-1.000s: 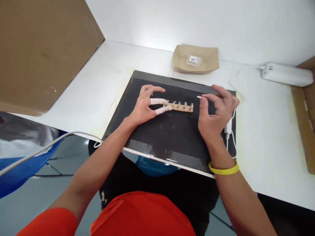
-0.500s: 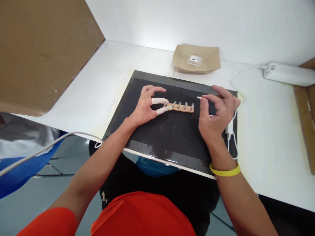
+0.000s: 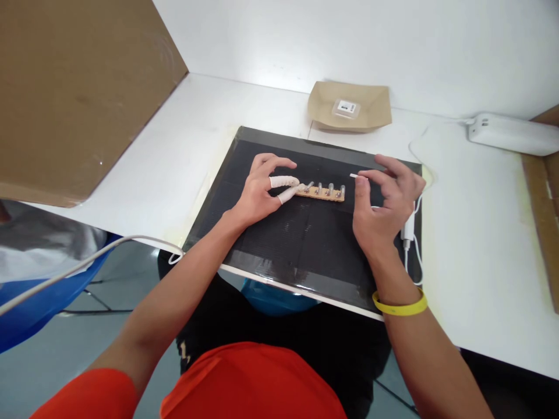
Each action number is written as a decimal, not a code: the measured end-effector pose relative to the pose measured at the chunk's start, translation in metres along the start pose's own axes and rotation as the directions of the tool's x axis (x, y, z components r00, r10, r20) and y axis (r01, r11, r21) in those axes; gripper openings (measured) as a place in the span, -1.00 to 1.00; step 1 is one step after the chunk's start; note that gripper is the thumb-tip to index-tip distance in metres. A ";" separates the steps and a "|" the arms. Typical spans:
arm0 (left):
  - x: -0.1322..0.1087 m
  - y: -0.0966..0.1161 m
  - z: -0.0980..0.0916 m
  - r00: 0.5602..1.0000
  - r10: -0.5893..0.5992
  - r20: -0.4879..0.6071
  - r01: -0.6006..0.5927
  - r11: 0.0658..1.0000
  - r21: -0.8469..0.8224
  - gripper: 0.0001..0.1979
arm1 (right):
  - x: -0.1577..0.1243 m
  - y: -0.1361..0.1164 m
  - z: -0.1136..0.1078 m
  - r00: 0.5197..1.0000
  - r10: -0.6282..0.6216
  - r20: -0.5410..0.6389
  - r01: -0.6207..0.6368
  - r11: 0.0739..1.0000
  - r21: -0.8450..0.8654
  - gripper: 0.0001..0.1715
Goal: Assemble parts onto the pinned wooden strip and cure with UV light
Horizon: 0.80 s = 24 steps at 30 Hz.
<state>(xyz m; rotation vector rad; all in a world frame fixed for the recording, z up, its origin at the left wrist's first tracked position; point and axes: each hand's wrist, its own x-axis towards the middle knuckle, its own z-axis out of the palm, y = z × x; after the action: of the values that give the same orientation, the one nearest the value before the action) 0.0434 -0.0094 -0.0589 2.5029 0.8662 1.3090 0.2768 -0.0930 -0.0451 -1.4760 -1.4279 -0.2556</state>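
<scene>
White finger covers sit on the thumb and index finger of my left hand [image 3: 262, 189]. Those two fingertips pinch at the left end of a small tan strip [image 3: 321, 194] and hide that end. Several small clear, tube-like pieces [image 3: 331, 189] stand along the strip; the one nearest my fingers leans over. Off to the right, my right hand [image 3: 384, 195] is raised over the mat, its thumb and index finger closed on a thin white stick [image 3: 353, 175]. The stick points left and is apart from the strip.
A black mat [image 3: 279, 244] covers the white table [image 3: 471, 233] under my hands. Behind it stands a brown paper tray [image 3: 375, 107] holding a clear plastic box [image 3: 346, 109]. A white power strip [image 3: 510, 135] lies back right, and a white cable connector [image 3: 407, 227] rests beside my right wrist.
My left thumb and index finger have come closer together over the strip's left end, which showed between them before. My right hand keeps its hold on the white stick, nearly still.
</scene>
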 end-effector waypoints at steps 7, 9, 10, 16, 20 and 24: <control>0.001 0.002 -0.004 0.999 0.034 0.039 -0.038 0.995 0.091 -0.89 | 0.001 0.000 0.000 1.000 -0.016 -0.018 0.016 1.000 -0.002 -0.78; 0.001 0.001 -0.004 0.996 0.062 0.062 -0.067 0.994 0.083 -0.89 | 0.001 -0.001 0.000 1.000 -0.022 -0.019 0.022 1.000 0.006 -0.79; 0.000 0.000 -0.004 0.995 0.078 0.066 -0.083 0.993 0.081 -0.88 | 0.001 -0.001 -0.001 0.999 -0.028 -0.017 0.028 1.000 0.007 -0.80; 0.000 -0.004 -0.004 0.982 0.172 0.074 -0.180 0.978 0.107 -0.92 | 0.001 -0.002 -0.001 0.999 -0.034 -0.003 0.034 0.999 0.024 -0.83; -0.001 -0.004 -0.004 0.981 0.170 0.095 -0.180 0.977 0.110 -0.92 | 0.001 -0.001 0.000 1.000 -0.014 0.016 0.014 1.000 0.018 -0.84; -0.001 -0.003 -0.004 0.988 0.108 0.113 -0.120 0.987 0.107 -0.91 | 0.000 0.001 0.001 0.999 -0.041 -0.002 0.041 0.999 0.010 -0.85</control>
<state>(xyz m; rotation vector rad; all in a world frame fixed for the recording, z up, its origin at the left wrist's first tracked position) 0.0382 -0.0077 -0.0588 2.7200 0.8067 1.1752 0.2771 -0.0919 -0.0461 -1.4389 -1.4576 -0.2748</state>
